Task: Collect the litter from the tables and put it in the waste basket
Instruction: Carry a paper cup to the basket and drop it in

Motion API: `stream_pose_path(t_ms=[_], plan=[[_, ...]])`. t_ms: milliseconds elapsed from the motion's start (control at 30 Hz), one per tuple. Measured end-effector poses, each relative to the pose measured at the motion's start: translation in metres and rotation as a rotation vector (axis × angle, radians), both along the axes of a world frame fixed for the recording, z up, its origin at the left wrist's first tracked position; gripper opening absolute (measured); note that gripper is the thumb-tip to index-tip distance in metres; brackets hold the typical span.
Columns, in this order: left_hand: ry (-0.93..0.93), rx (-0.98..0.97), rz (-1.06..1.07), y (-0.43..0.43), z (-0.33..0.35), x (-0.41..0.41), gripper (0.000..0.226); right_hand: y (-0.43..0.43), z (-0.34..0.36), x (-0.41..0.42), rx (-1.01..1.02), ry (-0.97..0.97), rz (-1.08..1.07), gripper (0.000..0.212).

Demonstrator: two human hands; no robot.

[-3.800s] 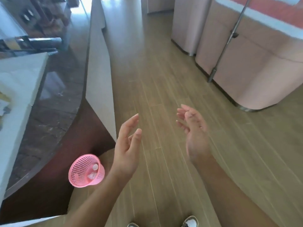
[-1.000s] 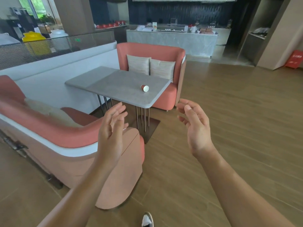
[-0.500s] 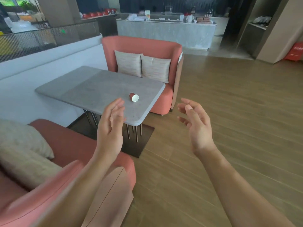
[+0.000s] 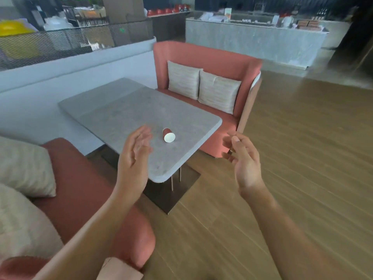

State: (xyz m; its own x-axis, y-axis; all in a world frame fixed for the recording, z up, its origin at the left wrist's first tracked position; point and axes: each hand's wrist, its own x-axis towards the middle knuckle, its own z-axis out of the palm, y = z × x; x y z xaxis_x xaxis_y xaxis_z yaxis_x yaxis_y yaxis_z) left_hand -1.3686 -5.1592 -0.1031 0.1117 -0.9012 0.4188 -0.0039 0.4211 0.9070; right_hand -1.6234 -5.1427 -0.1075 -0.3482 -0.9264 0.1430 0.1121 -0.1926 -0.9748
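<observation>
A small red paper cup (image 4: 168, 135) lies on its side on the grey table (image 4: 125, 112), its white inside facing me, near the table's front right part. My left hand (image 4: 134, 158) hovers over the table's near corner, just left of the cup, fingers relaxed and holding nothing. My right hand (image 4: 243, 160) is raised to the right of the table over the floor, fingers loosely spread and empty. The waste basket is out of view.
A pink sofa (image 4: 212, 63) with two striped cushions (image 4: 203, 85) stands behind the table. Another pink sofa (image 4: 84, 190) with cushions is at my near left. A white half wall (image 4: 60, 77) runs on the left; a grey counter (image 4: 254, 41) stands far back. Wooden floor (image 4: 302, 158) spreads to the right.
The pink basket seen earlier has left the view. I have come closer to the table; the cup now lies nearer, just right of my left hand. Both hands stay empty.
</observation>
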Motion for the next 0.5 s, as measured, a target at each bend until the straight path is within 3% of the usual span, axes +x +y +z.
stream_pose_path(t_ms=[267,400,500], plan=[[0.039,0.035,0.149,-0.071,-0.016,-0.062,0.04,-0.122,-0.005,-0.06,0.034,0.041,0.141,0.054],[0.05,0.054,0.252,-0.106,-0.029,-0.063,0.041,-0.179,-0.019,-0.061,0.072,0.012,0.22,0.038],[0.064,0.053,0.315,-0.134,-0.042,-0.056,0.043,-0.224,-0.028,-0.049,0.077,0.039,0.263,0.037]])
